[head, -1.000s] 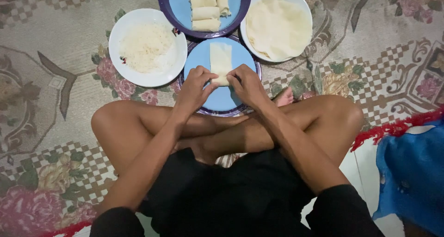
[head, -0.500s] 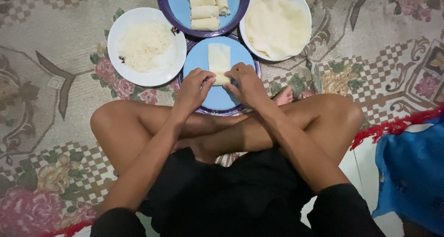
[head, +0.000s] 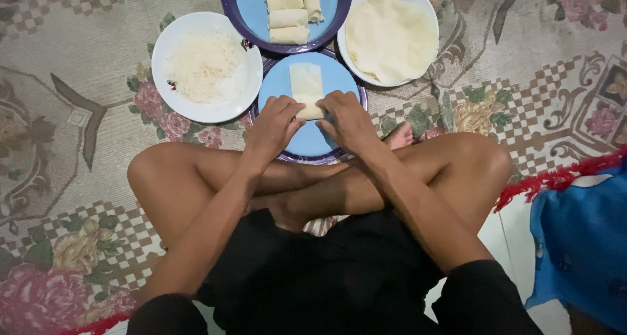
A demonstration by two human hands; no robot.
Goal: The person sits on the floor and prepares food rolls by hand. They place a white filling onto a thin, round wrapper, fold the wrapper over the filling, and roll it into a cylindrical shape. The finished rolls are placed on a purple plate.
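Both hands' fingers (head: 290, 110) pinching wrapper (head: 306, 87)

Both hands, left hand (head: 274, 123) and right hand (head: 346, 119), pinch a folded wrapper (head: 307, 89) on a blue plate (head: 277, 87).

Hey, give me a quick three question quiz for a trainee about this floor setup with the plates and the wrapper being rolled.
1. True or false: both hands touch the wrapper on the near blue plate.
2. Which plate holds the finished rolls? A white left, B blue far, C white right.
3. What fills the white plate on the left?

Key
1. True: left hand and right hand pinch the wrapper on the near blue plate.
2. B: rolls.
3. Shredded white filling.
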